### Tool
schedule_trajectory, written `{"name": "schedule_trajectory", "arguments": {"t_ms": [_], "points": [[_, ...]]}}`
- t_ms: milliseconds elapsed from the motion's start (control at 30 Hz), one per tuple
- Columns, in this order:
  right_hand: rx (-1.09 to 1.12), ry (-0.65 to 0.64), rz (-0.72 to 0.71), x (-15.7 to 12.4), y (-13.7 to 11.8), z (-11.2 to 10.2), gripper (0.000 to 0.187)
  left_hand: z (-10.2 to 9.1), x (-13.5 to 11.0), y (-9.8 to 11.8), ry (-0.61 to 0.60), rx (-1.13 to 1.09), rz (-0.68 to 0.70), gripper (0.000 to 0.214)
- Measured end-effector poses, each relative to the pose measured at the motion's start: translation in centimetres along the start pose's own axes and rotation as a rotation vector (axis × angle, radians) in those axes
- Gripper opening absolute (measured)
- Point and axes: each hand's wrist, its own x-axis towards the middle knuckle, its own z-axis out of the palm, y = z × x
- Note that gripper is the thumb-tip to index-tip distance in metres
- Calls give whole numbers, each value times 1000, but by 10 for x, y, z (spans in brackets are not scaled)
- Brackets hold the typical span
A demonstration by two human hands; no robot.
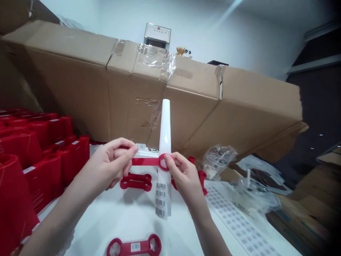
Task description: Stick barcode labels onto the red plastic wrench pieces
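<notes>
A flat red piece with ring-shaped ends (145,161) is held level between my two hands. My left hand (114,161) is closed at its left end, thumb and forefinger pinched together; fingers hide that end. My right hand (183,170) grips the right ring, its thumb over the ring. A white sheet rolled into a tall, narrow tube (165,131) stands upright at that ring, with barcode labels on its lower part. Whether the tube passes through the ring or lies behind it I cannot tell. Another red piece (141,247) with a barcode label lies at the front.
Several red containers (48,163) stand crowded on the left. More red pieces (136,182) lie behind my hands on the white table (93,220). A barcode label sheet (239,220) and clear plastic bags (255,202) are at right. A large cardboard box (133,89) spans the back.
</notes>
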Motion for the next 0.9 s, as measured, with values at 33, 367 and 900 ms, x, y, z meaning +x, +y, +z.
{"name": "schedule_trajectory", "arguments": {"t_ms": [33, 367, 900], "points": [[13, 16, -13, -2, -2, 0, 36, 2, -3, 4, -25, 4, -37, 33], [116, 91, -70, -16, -18, 2, 35, 18, -13, 9, 51, 86, -61, 30], [132, 102, -122, -24, -27, 3, 34, 27, -17, 5, 98, 49, 3, 34]]}}
